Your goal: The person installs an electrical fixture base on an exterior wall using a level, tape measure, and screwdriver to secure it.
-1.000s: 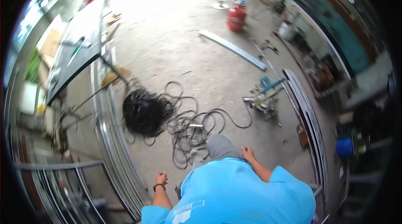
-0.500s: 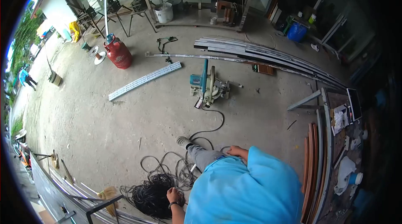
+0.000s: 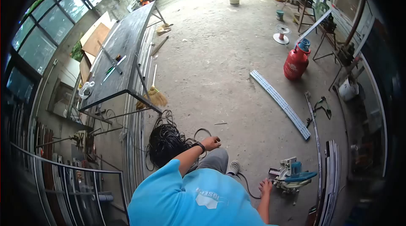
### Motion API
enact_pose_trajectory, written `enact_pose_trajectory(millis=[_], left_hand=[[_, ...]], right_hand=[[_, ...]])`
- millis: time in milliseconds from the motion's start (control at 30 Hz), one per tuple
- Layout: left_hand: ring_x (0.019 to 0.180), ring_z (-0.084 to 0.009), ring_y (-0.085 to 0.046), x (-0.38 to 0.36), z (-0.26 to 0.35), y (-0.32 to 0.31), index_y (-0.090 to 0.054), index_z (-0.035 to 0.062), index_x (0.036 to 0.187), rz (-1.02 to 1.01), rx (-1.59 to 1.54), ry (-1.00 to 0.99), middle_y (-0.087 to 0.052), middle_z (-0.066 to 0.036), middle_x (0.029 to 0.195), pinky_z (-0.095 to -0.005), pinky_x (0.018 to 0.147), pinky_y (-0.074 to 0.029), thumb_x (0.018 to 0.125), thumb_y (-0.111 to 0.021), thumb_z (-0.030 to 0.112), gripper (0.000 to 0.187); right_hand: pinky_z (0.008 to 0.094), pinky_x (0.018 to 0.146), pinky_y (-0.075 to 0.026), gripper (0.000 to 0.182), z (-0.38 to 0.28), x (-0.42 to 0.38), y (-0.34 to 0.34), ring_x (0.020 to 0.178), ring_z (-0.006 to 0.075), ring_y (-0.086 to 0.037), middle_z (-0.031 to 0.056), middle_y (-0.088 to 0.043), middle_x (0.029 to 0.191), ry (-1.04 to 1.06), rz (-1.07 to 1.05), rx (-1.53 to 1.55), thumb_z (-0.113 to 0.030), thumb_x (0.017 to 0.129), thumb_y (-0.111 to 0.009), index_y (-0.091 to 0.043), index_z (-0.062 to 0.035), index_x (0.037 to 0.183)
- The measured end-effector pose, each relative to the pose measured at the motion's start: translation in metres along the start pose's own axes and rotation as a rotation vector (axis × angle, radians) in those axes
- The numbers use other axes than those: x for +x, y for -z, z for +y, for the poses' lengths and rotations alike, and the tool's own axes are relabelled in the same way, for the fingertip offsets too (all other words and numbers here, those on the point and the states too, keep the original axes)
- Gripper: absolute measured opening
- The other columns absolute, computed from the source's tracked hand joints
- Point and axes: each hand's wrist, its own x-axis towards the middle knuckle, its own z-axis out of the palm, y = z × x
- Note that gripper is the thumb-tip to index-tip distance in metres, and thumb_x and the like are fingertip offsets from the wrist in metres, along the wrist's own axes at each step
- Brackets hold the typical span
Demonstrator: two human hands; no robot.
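Note:
My left hand (image 3: 210,143), with a dark band at the wrist, is loosely curled above my bent knee, and nothing shows in its fingers. Beside that forearm lies a tangled heap of black cable (image 3: 165,143) on the floor. My right hand (image 3: 265,186) reaches down on the right, fingers stretched out and slightly apart, close to the base of a miter saw (image 3: 294,175). This saw has a teal motor and handle and stands on the concrete. Its dark power cord (image 3: 247,186) curves over the floor between my shoe and right hand.
A long dark-topped table (image 3: 122,48) stands left, with a straw broom (image 3: 156,96) at its legs. Right lie a perforated metal strip (image 3: 279,104) and stacked long profiles (image 3: 331,175). A red gas cylinder (image 3: 296,63) and a cable spool (image 3: 281,35) stand farther off.
The view has swung left, so the table now shows along the left side. My left hand has come off the cable heap to above my knee. My right hand is now beside the saw.

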Motion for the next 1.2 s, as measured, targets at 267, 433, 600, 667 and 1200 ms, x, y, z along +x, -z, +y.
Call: enact_pose_trajectory(millis=[267, 433, 600, 667, 1200], left_hand=[[0.107, -0.0376, -0.066, 0.080, -0.071, 0.057, -0.070, 0.0025, 0.114, 0.066, 0.083, 0.140, -0.070, -0.022, 0.113, -0.0445, 0.093, -0.052, 0.082, -0.068, 0.038, 0.048], [0.108, -0.0354, -0.067, 0.144, -0.160, 0.103, -0.076, 0.0053, 0.106, 0.098, 0.061, 0.374, -0.071, -0.021, 0.115, -0.0458, 0.090, -0.053, 0.083, -0.067, 0.041, 0.043], [0.107, -0.0336, -0.068, 0.224, -0.187, 0.196, -0.076, 0.0061, 0.106, 0.013, -0.189, 0.601, -0.072, -0.019, 0.113, -0.0445, 0.092, -0.053, 0.084, -0.067, 0.040, 0.041], [0.106, -0.0336, -0.068, 0.262, -0.182, 0.240, -0.077, 0.0061, 0.105, 0.141, -0.174, 0.530, -0.073, -0.018, 0.112, -0.0441, 0.093, -0.053, 0.084, -0.067, 0.039, 0.040], [0.117, -0.0342, -0.063, 0.623, -0.190, 0.677, -0.068, 0.0066, 0.120, 0.194, -0.237, 0.526, -0.068, -0.018, 0.123, -0.0435, 0.100, -0.050, 0.087, -0.067, 0.036, 0.044]], right_hand=[[0.0403, 0.060, -0.048, 0.040, 0.023, 0.131, 0.008, 0.083, 0.0271, -0.061, 0.0073, -0.060, 0.103, -0.319, -0.040, -0.204, -0.039, 0.098, -0.059, -0.053, -0.0100, 0.126], [0.0374, 0.059, -0.048, 0.038, -0.144, 0.133, -0.124, 0.079, 0.0243, -0.061, 0.0061, -0.061, 0.101, -0.239, -0.182, -0.613, -0.036, 0.098, -0.060, -0.053, -0.0088, 0.123], [0.0344, 0.058, -0.048, 0.035, -0.295, 0.182, -0.279, 0.075, 0.0214, -0.061, 0.0049, -0.062, 0.099, -0.114, -0.255, -0.684, -0.033, 0.098, -0.061, -0.053, -0.0076, 0.121], [0.0332, 0.057, -0.048, 0.034, -0.356, 0.214, -0.339, 0.074, 0.0202, -0.061, 0.0044, -0.062, 0.098, -0.031, -0.275, -0.617, -0.032, 0.098, -0.061, -0.054, -0.0071, 0.120], [0.0392, 0.053, -0.048, 0.038, -0.721, 0.404, -0.810, 0.068, 0.0232, -0.063, 0.0101, -0.064, 0.085, -0.060, -0.217, -1.126, -0.027, 0.093, -0.068, -0.061, 0.0007, 0.118]])
